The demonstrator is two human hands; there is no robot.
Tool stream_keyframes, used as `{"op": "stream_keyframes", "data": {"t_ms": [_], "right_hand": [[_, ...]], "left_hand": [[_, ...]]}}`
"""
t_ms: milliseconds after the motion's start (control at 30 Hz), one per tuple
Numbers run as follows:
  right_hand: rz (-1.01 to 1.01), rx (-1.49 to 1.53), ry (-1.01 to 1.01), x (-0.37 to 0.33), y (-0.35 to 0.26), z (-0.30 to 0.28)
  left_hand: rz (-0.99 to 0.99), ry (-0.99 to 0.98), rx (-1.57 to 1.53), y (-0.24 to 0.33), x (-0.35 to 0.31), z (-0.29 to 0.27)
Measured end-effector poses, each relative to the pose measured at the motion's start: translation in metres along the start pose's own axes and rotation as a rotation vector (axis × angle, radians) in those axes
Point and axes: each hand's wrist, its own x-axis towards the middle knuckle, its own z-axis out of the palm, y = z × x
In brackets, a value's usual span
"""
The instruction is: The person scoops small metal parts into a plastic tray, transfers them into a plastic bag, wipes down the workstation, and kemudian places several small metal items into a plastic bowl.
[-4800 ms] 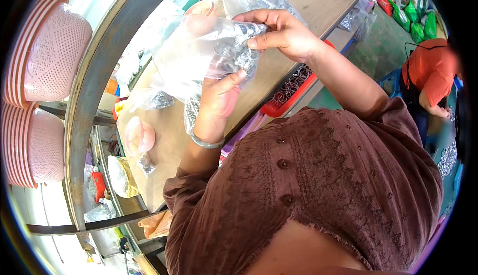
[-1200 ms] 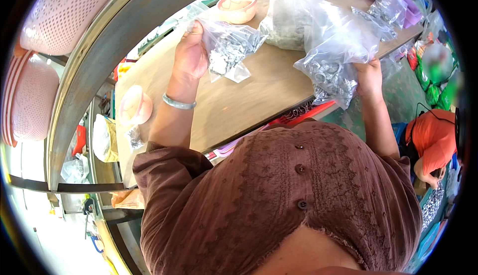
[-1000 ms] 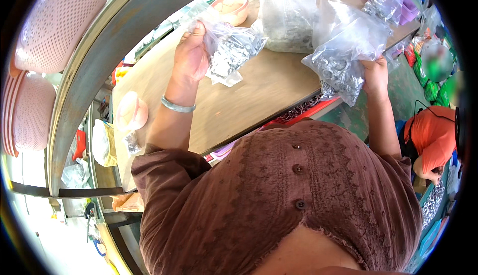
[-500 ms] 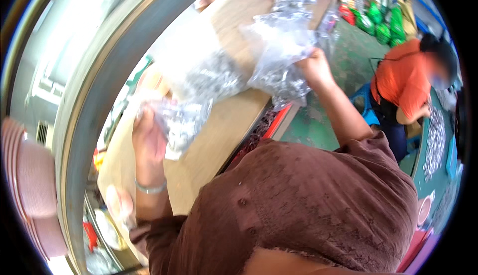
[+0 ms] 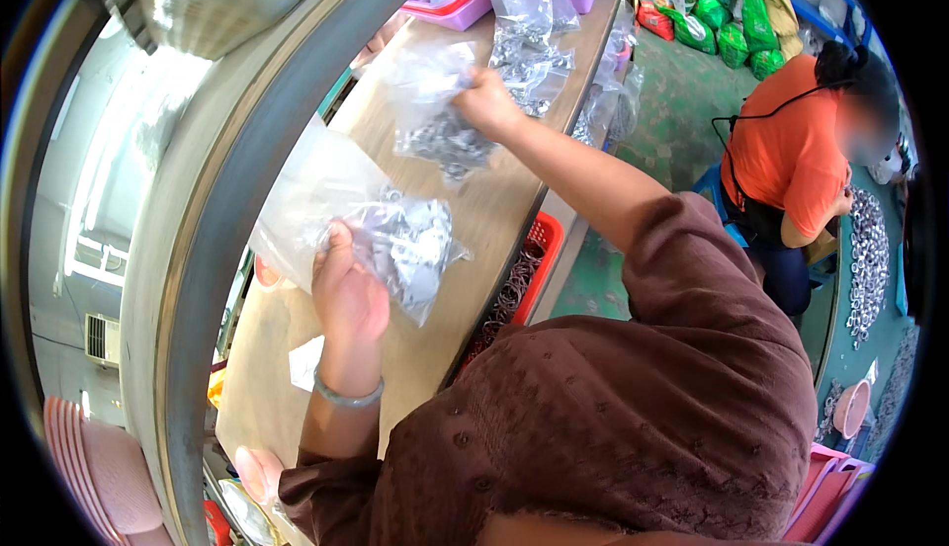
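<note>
My left hand (image 5: 351, 294) is closed on a clear plastic bag (image 5: 415, 250) over the near part of the wooden table. Shiny grey parts fill its lower end, too small to name; its broad see-through side spreads out to the left. Farther up, my right hand (image 5: 487, 106) pinches the edge of a second clear bag (image 5: 435, 121), which has small grey pieces at its bottom. Beyond my right hand, more clear bags of grey pieces (image 5: 529, 42) lie on the table.
The wooden table (image 5: 415, 348) bears purple baskets (image 5: 460, 7) at its far end. A red basket of dark ring-like pieces (image 5: 539, 250) stands beneath its right edge. On the right, a person in orange (image 5: 786, 156) works at a green table strewn with metal pieces (image 5: 868, 259). A metal post (image 5: 188, 220) curves along the left.
My right hand has swung left with its bag, over the table. My left hand has shifted slightly right and down; the bag contents now hang right of its fingers.
</note>
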Motion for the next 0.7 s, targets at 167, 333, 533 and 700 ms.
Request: {"op": "stream_keyframes", "data": {"t_ms": [167, 333, 533, 700], "right_hand": [[-0.107, 0.027, -0.058, 0.056, 0.049, 0.029], [-0.049, -0.305, -0.097, 0.08, 0.096, 0.024], [-0.048, -0.53, -0.156, 0.088, 0.098, 0.028], [-0.02, -0.488, -0.185, 0.083, 0.088, 0.023]], "left_hand": [[0.107, 0.183, 0.002, -0.038, 0.062, 0.04], [0.156, 0.395, 0.13, -0.076, 0.123, 0.055], [0.076, 0.546, 0.193, -0.101, 0.172, 0.013], [0.047, 0.619, 0.185, -0.108, 0.178, 0.016]]}}
